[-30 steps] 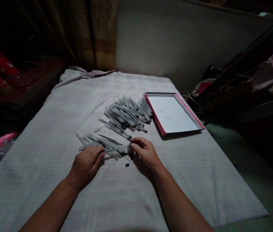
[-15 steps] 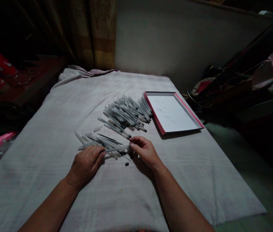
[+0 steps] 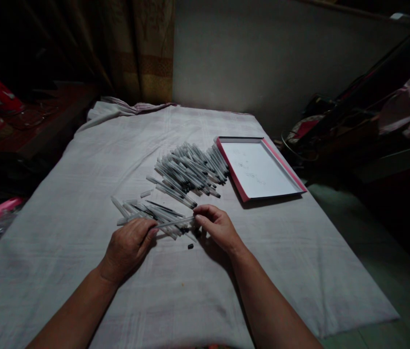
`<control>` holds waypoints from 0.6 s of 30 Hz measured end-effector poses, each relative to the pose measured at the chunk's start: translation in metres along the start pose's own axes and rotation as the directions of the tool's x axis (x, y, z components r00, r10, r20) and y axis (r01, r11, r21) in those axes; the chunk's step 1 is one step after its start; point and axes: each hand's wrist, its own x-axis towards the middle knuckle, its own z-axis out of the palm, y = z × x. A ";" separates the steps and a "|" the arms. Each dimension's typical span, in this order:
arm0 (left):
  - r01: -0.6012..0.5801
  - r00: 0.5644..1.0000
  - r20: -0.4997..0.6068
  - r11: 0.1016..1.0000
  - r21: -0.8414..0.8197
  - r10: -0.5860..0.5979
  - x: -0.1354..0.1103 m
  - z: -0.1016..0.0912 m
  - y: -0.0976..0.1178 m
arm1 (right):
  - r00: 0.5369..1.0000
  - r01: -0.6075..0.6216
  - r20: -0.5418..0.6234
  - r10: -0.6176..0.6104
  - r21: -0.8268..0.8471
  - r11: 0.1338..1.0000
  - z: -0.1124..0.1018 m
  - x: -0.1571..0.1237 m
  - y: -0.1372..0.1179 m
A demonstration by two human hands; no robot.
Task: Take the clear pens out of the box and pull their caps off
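**Pinched at both ends, crowded below**

The fingers of the left hand (image 3: pixel 128 245) are closed on the left end of a slim clear pen (image 3: pixel 176 223), near the middle of the frame; those of the right hand (image 3: pixel 217 227) pinch its other end. Whether a cap sits there, I cannot tell. A slack pinch or an off-line push could make the barrel slip or bend. The loose heap (image 3: pixel 163 213) just behind could scatter if a knuckle caught it, and the small black cap (image 3: pixel 190 246), lower centre, could roll if brushed. Farther up, the larger pile (image 3: pixel 186 167) lies crisscrossed beside the shallow tray (image 3: pixel 236 179), right of centre; a bump to either could set pens sliding.
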 end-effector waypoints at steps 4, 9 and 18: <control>0.006 1.000 -0.003 1.000 -0.002 -0.006 0.000 0.000 0.000 | 1.000 0.005 -0.023 -0.005 -0.011 1.000 0.000 0.001 0.001; -0.033 0.999 -0.018 0.999 0.012 0.033 0.002 -0.001 0.001 | 1.000 0.000 -0.019 0.001 0.026 1.000 -0.001 0.001 0.000; -0.036 0.999 -0.025 0.999 0.005 0.037 0.004 0.000 0.002 | 1.000 0.000 -0.017 0.000 -0.007 1.000 0.000 0.002 0.007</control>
